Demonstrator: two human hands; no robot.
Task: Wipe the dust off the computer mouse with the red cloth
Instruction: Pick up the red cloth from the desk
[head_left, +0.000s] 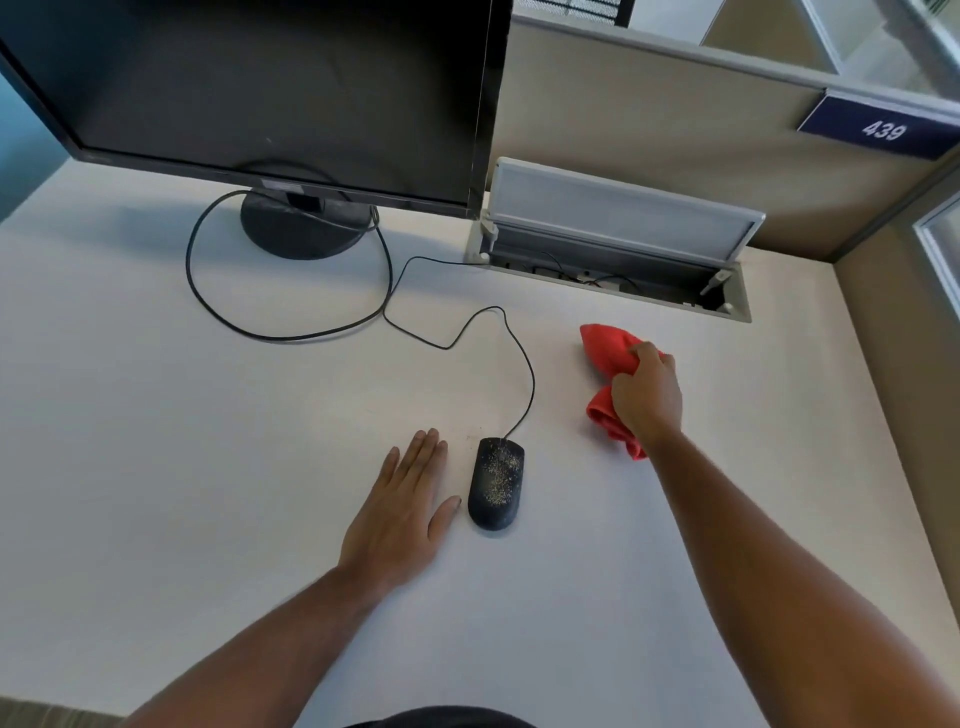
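A black wired computer mouse lies on the white desk, its top speckled with pale dust. My left hand rests flat on the desk just left of the mouse, fingers together, thumb close to the mouse's side. To the right and a little farther back, my right hand grips a crumpled red cloth. The cloth bulges out beyond my fingers and hangs below my wrist. It is well apart from the mouse.
A black monitor on a round stand fills the back left. The mouse cable and a thicker cable loop across the desk. An open cable hatch sits at the back right under a beige partition.
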